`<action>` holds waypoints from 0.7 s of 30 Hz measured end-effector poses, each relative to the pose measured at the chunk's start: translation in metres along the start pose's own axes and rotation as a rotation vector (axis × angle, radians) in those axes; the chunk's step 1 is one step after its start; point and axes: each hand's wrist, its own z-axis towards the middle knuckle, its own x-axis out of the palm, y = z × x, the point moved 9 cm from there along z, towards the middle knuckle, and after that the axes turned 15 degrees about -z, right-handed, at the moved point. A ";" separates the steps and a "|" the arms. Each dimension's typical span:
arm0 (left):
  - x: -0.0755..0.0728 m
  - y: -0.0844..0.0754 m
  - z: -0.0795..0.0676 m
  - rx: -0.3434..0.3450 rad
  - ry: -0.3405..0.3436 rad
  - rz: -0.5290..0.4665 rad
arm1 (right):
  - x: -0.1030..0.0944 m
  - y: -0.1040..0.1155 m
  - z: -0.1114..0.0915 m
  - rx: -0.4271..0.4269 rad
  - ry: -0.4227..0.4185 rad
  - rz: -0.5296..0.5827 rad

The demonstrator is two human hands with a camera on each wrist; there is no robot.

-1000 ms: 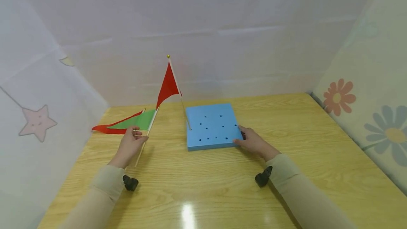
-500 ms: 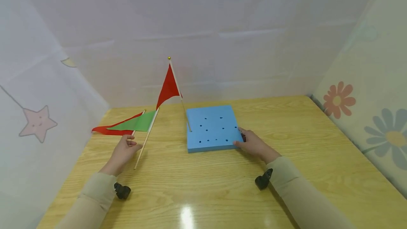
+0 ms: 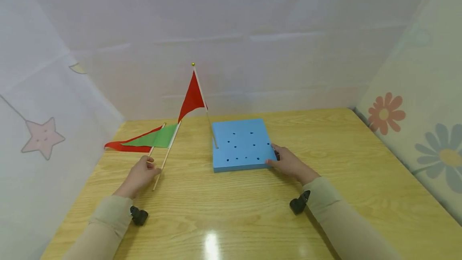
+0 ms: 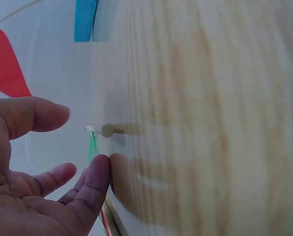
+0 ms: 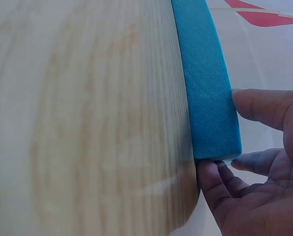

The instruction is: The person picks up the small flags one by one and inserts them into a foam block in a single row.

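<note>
— So, what do we record at the left hand [image 3: 140, 175]?
— We find it empty, thumb and fingers parted. A green triangular flag [image 3: 160, 136] lies on the wood-grained table [image 3: 252, 212], its pale slender stick passing just right of the thumb. Beneath it lies a red triangular flag [image 3: 135, 149].
— How does the red one's stick run?
— From beside the left fingertips it runs away from us, slanting right. We judge the left hand far nearer to it than the right hand [image 3: 290, 165]. Contact we cannot confirm.
— And the right?
— We note it gripping the near right corner of a blue, foam-like square block [image 3: 242, 139], thumb above, fingers alongside. A second red triangular flag [image 3: 194, 97] leans left from the block's left-edge hole.
</note>
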 end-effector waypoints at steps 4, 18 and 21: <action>0.004 -0.007 0.003 0.035 0.018 0.102 | -0.001 -0.001 -0.002 0.004 0.002 0.005; 0.009 -0.021 0.012 0.073 0.039 0.246 | -0.004 -0.001 -0.002 0.002 -0.003 0.009; 0.008 -0.020 0.014 0.055 0.043 0.241 | -0.005 0.000 -0.003 -0.001 -0.004 0.015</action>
